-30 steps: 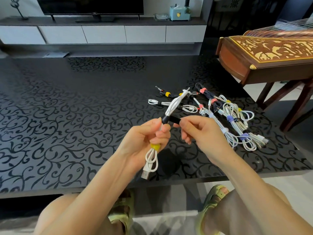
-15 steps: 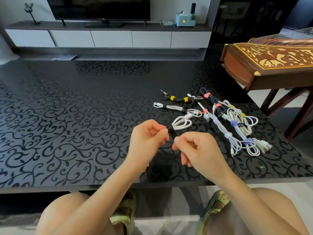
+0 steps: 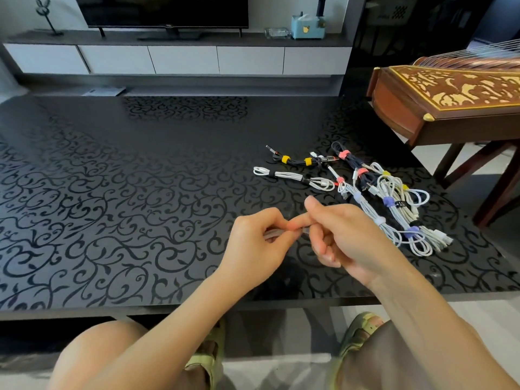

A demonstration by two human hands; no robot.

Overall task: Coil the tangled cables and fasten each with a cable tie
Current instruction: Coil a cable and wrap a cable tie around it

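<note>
A low white cabinet (image 3: 183, 59) with a television (image 3: 163, 9) on it runs along the far wall. A carved wooden string instrument (image 3: 450, 102) stands on legs at the right. Nearer, the glossy black worktop (image 3: 140, 192), patterned with scrolls, fills most of the view. Its sheen suggests smooth plastic leads would slide on it readily. On its right part lie the tied bundles (image 3: 394, 198), white and dark, each banded with coloured ties, touching and overlapping one another. Above the near edge, the left hand (image 3: 259, 243) has its grip curled round a white cable (image 3: 271, 234), held clear of the worktop. The right hand (image 3: 351, 240) meets it fingertip to fingertip, forefinger and thumb seemingly pinching the same cable, though blur hides the exact contact and any tie. The cable looks light, thin and springy, likely to uncoil if released. It is best held across the gathered strands at mid-length while the tie is wrapped there.
</note>
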